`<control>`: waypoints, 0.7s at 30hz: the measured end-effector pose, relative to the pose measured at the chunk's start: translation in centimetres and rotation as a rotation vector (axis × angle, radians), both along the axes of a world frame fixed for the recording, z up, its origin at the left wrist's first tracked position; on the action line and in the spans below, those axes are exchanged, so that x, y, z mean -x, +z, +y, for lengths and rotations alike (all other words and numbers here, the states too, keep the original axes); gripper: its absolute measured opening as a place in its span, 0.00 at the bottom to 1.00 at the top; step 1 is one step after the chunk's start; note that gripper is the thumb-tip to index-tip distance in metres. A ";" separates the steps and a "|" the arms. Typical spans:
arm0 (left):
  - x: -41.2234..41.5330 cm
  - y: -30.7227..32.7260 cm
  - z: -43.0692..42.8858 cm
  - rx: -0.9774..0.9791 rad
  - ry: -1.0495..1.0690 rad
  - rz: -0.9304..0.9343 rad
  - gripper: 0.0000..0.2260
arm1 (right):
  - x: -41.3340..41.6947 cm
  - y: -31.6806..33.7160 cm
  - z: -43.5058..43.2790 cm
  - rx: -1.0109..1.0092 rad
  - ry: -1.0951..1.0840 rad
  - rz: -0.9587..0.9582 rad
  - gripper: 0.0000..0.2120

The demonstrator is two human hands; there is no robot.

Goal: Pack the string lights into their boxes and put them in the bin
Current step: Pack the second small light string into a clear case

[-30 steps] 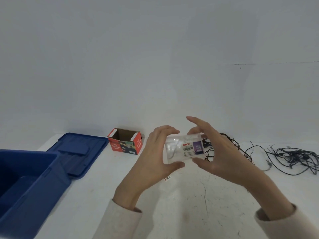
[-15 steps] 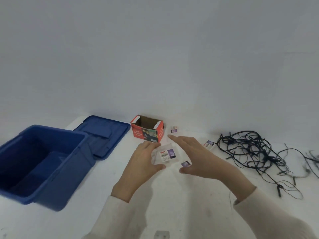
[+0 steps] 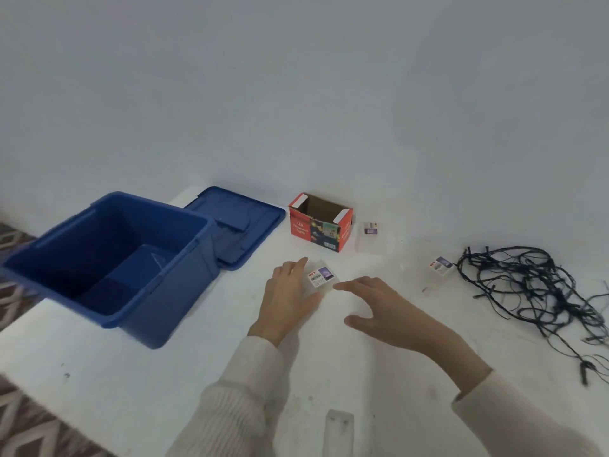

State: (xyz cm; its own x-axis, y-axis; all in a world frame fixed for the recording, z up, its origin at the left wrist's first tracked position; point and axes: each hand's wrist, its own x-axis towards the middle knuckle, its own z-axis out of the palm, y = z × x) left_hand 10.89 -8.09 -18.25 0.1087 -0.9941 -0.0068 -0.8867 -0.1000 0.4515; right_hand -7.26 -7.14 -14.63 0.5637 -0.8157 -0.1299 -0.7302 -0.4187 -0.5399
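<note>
**Item:** small clear plastic box with printed label (image 3: pixel 319 278), low over the white table (image 3: pixel 197 357), contents unclear.

**Hands:** left hand (image 3: pixel 286 295) grasps it between forefinger and thumb. Right hand (image 3: pixel 392 311), at the box's 4 o'clock, is released, fingers spread, tips just beside it.

**Step, judged:** box handling.

**Next:** if it is packed, carry it to the open blue plastic bin (image 3: pixel 171 308) at 9 o'clock. Otherwise fetch the tangled black string lights (image 3: pixel 524 282) at 3 o'clock.

We get soft, cool, even light; faint shadows fall on the tabletop (image 3: pixel 115 374); everything slightly blurred, edges bowed
</note>
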 end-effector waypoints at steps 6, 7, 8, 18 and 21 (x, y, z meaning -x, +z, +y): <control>0.4 0.9 1.3 -0.010 0.005 0.022 0.30 | 0.1 1.0 1.9 0.005 0.125 0.054 0.23; 0.4 1.1 1.8 0.004 0.008 0.056 0.28 | 0.0 1.2 2.5 -0.035 0.185 0.083 0.23; 0.5 1.3 2.2 0.023 -0.001 0.084 0.25 | 0.0 1.4 3.0 -0.079 0.253 0.116 0.23; 0.9 1.9 8.0 0.047 -0.055 0.290 0.15 | -2.5 -0.6 7.5 -0.144 0.727 0.414 0.24; 0.7 2.5 9.2 0.001 -0.023 0.425 0.12 | -2.4 -0.6 7.4 -0.195 0.707 0.358 0.19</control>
